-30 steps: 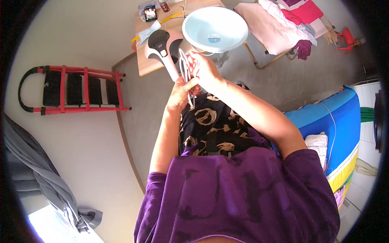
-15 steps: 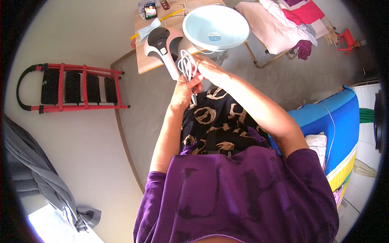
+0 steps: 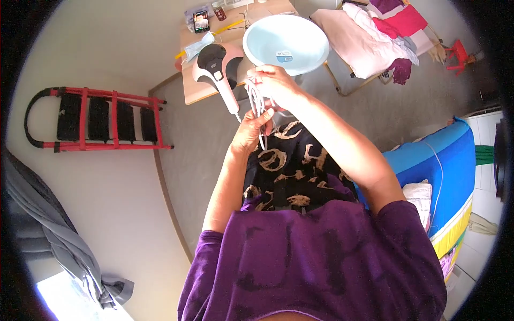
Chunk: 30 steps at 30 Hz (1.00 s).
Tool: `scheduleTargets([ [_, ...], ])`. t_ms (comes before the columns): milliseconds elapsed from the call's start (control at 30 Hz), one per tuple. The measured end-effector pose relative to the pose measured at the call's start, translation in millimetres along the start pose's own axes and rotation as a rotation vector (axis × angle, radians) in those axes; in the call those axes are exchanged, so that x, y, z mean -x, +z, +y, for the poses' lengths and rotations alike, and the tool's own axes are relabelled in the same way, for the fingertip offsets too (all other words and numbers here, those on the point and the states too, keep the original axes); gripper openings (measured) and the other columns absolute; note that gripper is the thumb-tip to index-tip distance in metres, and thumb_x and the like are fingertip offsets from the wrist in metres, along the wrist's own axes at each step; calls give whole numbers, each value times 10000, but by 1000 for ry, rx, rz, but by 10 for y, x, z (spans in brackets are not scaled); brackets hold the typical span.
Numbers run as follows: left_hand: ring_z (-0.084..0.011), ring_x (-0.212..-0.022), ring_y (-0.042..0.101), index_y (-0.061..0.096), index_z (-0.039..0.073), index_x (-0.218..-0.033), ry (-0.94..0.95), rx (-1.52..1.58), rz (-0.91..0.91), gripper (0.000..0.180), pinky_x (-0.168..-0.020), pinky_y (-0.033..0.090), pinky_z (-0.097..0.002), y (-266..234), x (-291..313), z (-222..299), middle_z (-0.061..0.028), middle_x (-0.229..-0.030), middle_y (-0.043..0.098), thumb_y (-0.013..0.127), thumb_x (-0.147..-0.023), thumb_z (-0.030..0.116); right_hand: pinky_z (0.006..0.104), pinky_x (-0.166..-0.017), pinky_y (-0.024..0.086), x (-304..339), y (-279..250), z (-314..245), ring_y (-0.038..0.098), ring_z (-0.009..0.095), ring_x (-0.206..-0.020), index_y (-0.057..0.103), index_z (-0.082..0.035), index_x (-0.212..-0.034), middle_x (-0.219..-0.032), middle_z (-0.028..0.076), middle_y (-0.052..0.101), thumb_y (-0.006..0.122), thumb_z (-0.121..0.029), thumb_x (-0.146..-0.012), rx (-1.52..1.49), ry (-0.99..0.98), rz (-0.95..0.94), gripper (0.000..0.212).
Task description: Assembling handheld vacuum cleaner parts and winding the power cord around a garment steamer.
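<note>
A bundled white power cord [image 3: 255,100] is gripped between my hands in front of my lap. My left hand [image 3: 249,132] is closed round the lower part of the bundle, thumb on top. At the bundle's upper loops, my right hand [image 3: 275,85] has its fingers bent round the cord; its fingertips are partly hidden. The cord leads to a pink-and-black handheld vacuum cleaner [image 3: 215,63], which lies on the wooden table [image 3: 196,93] with its handle reaching past the near edge toward my left hand.
A pale blue basin [image 3: 308,40] stands at the table's right. A phone [image 3: 201,22], a face mask [image 3: 199,46] and a yellow strip [image 3: 229,27] lie behind the vacuum. Clothes [image 3: 342,43] cover a rack on the right. A red-black stepladder [image 3: 99,119] leans left; blue bedding [image 3: 428,166] is at right.
My right hand has shifted up and left, over the cord's upper loops. My left hand has come slightly nearer with the bundle. The whole view has moved a little.
</note>
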<state>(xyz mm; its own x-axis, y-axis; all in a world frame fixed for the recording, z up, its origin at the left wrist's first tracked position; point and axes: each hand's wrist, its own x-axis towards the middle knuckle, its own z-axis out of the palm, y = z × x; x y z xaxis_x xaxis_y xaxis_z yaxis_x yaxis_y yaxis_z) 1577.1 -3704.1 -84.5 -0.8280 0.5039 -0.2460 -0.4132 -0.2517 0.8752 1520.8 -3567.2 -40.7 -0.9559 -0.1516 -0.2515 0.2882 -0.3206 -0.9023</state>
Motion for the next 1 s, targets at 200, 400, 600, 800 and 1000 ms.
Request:
scheduleTargets([
  [200, -120, -496, 519, 573, 89, -822, 2, 42, 76, 173, -463, 356, -230, 11, -18, -2, -24, -592, 572, 640, -868, 242, 272, -747, 521, 28, 207, 167, 637, 192, -842, 568, 50, -1033, -958, 159, 632, 513, -97, -916, -387, -36, 135, 196],
  [400, -124, -639, 558, 612, 76, -828, 77, 3, 134, 193, -607, 448, -263, -63, -26, -68, -61, -761, 650, 595, -897, 256, 272, -735, 482, 150, -281, 379, 589, 145, -748, 547, 4, -1132, -808, 44, 609, 458, -397, -944, -7, -2, -276, 452],
  [600, -160, -664, 568, 547, 86, -794, 203, 189, 213, 214, -695, 477, -322, -104, 22, 120, -49, -678, 590, 547, -928, 253, 292, -581, 431, 786, -971, 864, 560, 140, -609, 644, -48, -895, -630, 55, 566, 596, -431, -866, 924, -86, -154, 388],
  [800, -163, -518, 465, 462, 84, -766, 309, 500, 178, 250, -645, 524, -417, -322, 8, 191, -24, -563, 416, 520, -939, 254, 237, -493, 406, 1251, -1674, 611, 503, 70, -542, 612, -5, -772, -603, -4, 547, 651, -209, -854, 741, -7, 12, 222],
  [1000, -129, -478, 383, 449, 92, -761, 183, 318, 184, 236, -505, 415, -294, -201, 4, 262, -7, -567, 393, 523, -941, 228, 272, -634, 553, 1170, -1116, -225, 578, 89, -664, 579, -29, -878, -765, 19, 561, 509, -223, -946, 238, -17, -93, 217],
])
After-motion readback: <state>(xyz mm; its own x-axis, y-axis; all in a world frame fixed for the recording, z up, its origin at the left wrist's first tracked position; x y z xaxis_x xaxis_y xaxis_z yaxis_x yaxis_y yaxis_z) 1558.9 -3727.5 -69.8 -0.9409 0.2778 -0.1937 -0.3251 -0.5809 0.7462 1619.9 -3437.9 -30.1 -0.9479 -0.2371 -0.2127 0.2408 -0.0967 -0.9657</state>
